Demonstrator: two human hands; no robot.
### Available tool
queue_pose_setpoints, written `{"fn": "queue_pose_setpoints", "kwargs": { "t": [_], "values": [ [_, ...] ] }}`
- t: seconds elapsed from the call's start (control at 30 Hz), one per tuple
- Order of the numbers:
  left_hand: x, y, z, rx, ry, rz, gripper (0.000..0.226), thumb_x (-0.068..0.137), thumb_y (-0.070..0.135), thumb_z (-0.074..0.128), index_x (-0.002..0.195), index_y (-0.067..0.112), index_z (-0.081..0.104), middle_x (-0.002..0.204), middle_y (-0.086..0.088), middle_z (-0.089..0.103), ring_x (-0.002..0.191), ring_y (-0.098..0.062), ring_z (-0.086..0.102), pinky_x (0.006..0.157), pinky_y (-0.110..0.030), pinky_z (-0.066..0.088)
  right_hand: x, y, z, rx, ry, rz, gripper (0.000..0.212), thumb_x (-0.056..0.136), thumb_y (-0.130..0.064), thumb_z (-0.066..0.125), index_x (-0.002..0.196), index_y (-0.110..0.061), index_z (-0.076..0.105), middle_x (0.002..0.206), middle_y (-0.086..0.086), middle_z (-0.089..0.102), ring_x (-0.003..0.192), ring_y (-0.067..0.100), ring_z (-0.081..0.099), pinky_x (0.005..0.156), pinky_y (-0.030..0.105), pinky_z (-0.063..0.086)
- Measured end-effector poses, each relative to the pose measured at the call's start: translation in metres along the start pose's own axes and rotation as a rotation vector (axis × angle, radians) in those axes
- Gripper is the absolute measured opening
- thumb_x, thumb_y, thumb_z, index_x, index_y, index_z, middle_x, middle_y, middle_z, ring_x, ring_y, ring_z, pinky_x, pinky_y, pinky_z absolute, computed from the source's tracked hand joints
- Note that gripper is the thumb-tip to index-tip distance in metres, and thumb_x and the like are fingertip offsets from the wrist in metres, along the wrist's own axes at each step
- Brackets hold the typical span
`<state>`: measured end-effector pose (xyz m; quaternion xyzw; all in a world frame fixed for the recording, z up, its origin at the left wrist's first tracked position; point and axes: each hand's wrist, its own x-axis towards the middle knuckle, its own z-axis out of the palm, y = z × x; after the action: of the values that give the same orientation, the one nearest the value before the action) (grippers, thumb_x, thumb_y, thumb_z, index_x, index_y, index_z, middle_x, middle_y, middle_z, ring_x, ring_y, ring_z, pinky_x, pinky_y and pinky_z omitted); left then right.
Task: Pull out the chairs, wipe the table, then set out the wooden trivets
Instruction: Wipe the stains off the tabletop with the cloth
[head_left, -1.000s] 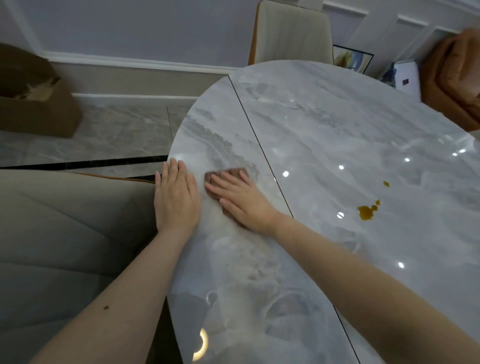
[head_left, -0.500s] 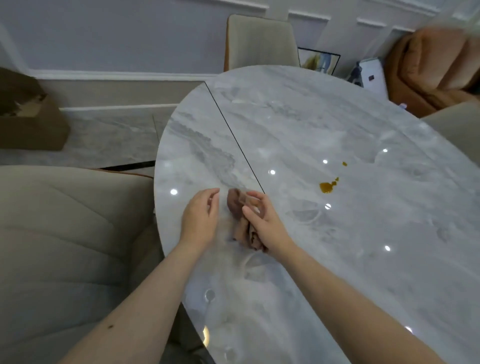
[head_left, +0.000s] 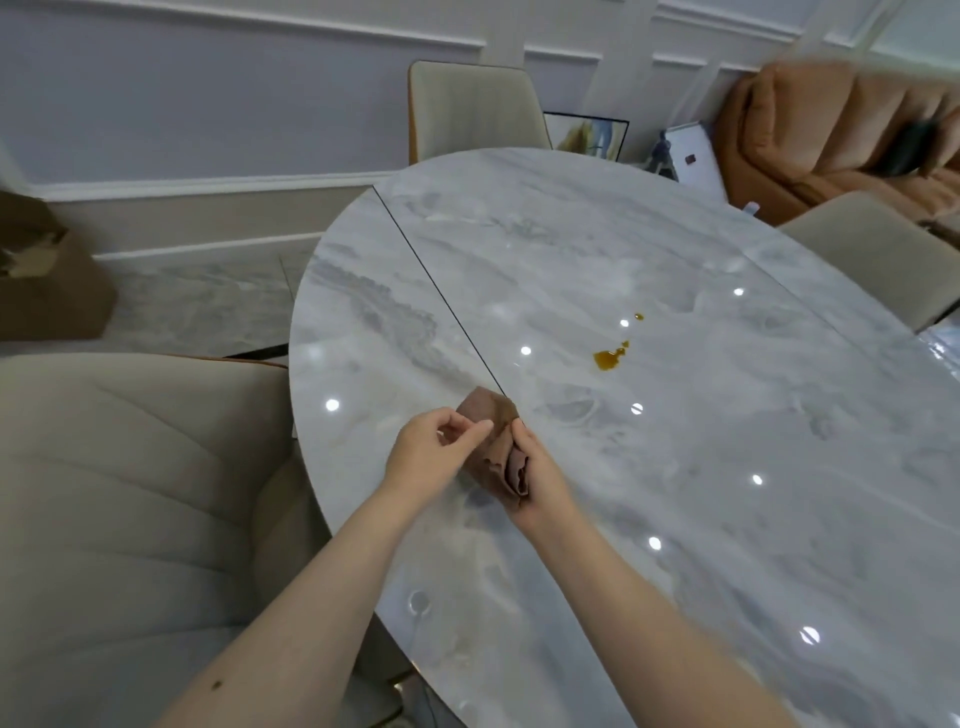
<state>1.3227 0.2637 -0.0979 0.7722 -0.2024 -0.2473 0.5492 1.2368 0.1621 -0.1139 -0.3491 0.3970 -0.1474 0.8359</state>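
Observation:
A brown cloth (head_left: 496, 423) is bunched up over the grey marble table (head_left: 675, 467), near its left edge. My right hand (head_left: 535, 478) grips the cloth from the right side, folds hanging through the palm. My left hand (head_left: 431, 454) pinches the cloth's upper left edge between thumb and fingers. An amber spill (head_left: 609, 357) with smaller drops sits on the table, up and to the right of the cloth. No wooden trivets are in view.
A beige chair (head_left: 130, 519) stands at the table's left edge beside me. Another beige chair (head_left: 472, 111) is at the far end, a third (head_left: 878, 254) at the right. An orange sofa (head_left: 841, 135) is behind; a cardboard box (head_left: 47, 275) sits on the floor, left.
The cloth was flat under my right hand with my left hand flat beside it. Both hands have since gathered and lifted the cloth, and the view swung right.

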Motion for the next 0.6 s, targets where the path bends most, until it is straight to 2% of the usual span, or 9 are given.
{"fn": "queue_pose_setpoints", "kwargs": {
  "t": [0.07, 0.1, 0.13, 0.2, 0.27, 0.33, 0.43, 0.5, 0.6],
  "values": [
    [-0.005, 0.000, 0.004, 0.065, -0.115, -0.032, 0.023, 0.074, 0.039, 0.076, 0.081, 0.017, 0.070, 0.076, 0.005, 0.070, 0.065, -0.008, 0.059, 0.069, -0.025, 0.049, -0.005, 0.001, -0.002, 0.046, 0.040, 0.044, 0.036, 0.098, -0.033, 0.047, 0.121, -0.006, 0.055, 0.109, 0.019, 0.069, 0.100, 0.030, 0.068, 0.073, 0.034, 0.058],
    [-0.007, 0.000, 0.006, 0.092, -0.149, -0.036, 0.020, 0.073, 0.036, 0.078, 0.078, 0.019, 0.070, 0.076, 0.005, 0.070, 0.067, -0.009, 0.061, 0.070, -0.026, 0.051, -0.007, 0.002, -0.003, 0.061, 0.066, 0.040, 0.038, 0.097, -0.032, 0.049, 0.122, -0.005, 0.054, 0.113, 0.022, 0.066, 0.100, 0.031, 0.067, 0.068, 0.033, 0.058],
    [-0.008, 0.001, 0.009, 0.107, -0.171, -0.031, 0.014, 0.073, 0.031, 0.078, 0.073, 0.020, 0.070, 0.076, 0.004, 0.070, 0.069, -0.012, 0.063, 0.073, -0.029, 0.052, -0.010, 0.002, -0.004, 0.070, 0.080, 0.023, 0.043, 0.094, -0.033, 0.054, 0.125, -0.003, 0.052, 0.119, 0.028, 0.061, 0.104, 0.035, 0.064, 0.068, 0.035, 0.058],
    [-0.009, 0.004, 0.012, 0.121, -0.193, -0.010, 0.016, 0.076, 0.020, 0.075, 0.064, 0.021, 0.066, 0.074, -0.001, 0.070, 0.072, -0.016, 0.064, 0.076, -0.033, 0.052, -0.014, 0.001, -0.007, 0.038, 0.092, -0.029, 0.047, 0.086, -0.033, 0.065, 0.117, 0.000, 0.053, 0.110, 0.033, 0.059, 0.097, 0.041, 0.062, 0.076, 0.042, 0.056],
    [-0.010, 0.007, 0.015, 0.115, -0.206, -0.008, 0.021, 0.079, 0.015, 0.071, 0.062, 0.020, 0.062, 0.072, 0.000, 0.067, 0.070, -0.015, 0.060, 0.074, -0.031, 0.050, -0.018, -0.004, -0.015, 0.001, 0.111, -0.047, 0.026, 0.093, -0.022, 0.057, 0.107, 0.000, 0.055, 0.090, 0.023, 0.065, 0.085, 0.033, 0.064, 0.082, 0.042, 0.054],
    [-0.010, 0.006, 0.018, 0.142, -0.225, -0.007, 0.020, 0.081, 0.018, 0.070, 0.064, 0.021, 0.060, 0.071, 0.005, 0.064, 0.070, -0.013, 0.059, 0.075, -0.031, 0.050, -0.020, -0.006, -0.027, -0.067, 0.134, -0.042, 0.013, 0.097, -0.013, 0.051, 0.099, -0.001, 0.056, 0.082, 0.015, 0.066, 0.077, 0.025, 0.065, 0.073, 0.033, 0.056],
    [-0.014, 0.000, 0.027, 0.262, -0.324, -0.054, 0.016, 0.078, 0.036, 0.072, 0.069, 0.029, 0.061, 0.077, 0.010, 0.065, 0.078, -0.012, 0.062, 0.082, -0.034, 0.052, -0.027, -0.014, -0.037, -0.339, 0.205, -0.075, 0.014, 0.095, -0.014, 0.055, 0.084, -0.006, 0.058, 0.073, 0.009, 0.061, 0.066, 0.017, 0.059, 0.055, 0.021, 0.049],
    [-0.021, -0.002, 0.035, 0.341, -0.391, -0.078, 0.017, 0.075, 0.041, 0.074, 0.073, 0.031, 0.060, 0.083, 0.011, 0.064, 0.085, -0.012, 0.063, 0.085, -0.033, 0.051, -0.030, -0.022, -0.038, -0.496, 0.217, -0.074, 0.016, 0.093, -0.018, 0.059, 0.080, -0.009, 0.060, 0.070, 0.004, 0.059, 0.064, 0.014, 0.056, 0.054, 0.018, 0.045],
    [-0.030, -0.005, 0.046, 0.361, -0.404, -0.091, 0.025, 0.073, 0.038, 0.077, 0.087, 0.028, 0.059, 0.088, 0.010, 0.063, 0.092, -0.012, 0.063, 0.088, -0.032, 0.051, -0.032, -0.038, -0.035, -0.559, 0.257, -0.066, 0.011, 0.092, -0.013, 0.060, 0.082, -0.008, 0.060, 0.070, 0.001, 0.057, 0.066, 0.012, 0.052, 0.051, 0.012, 0.043]
  ]
}}
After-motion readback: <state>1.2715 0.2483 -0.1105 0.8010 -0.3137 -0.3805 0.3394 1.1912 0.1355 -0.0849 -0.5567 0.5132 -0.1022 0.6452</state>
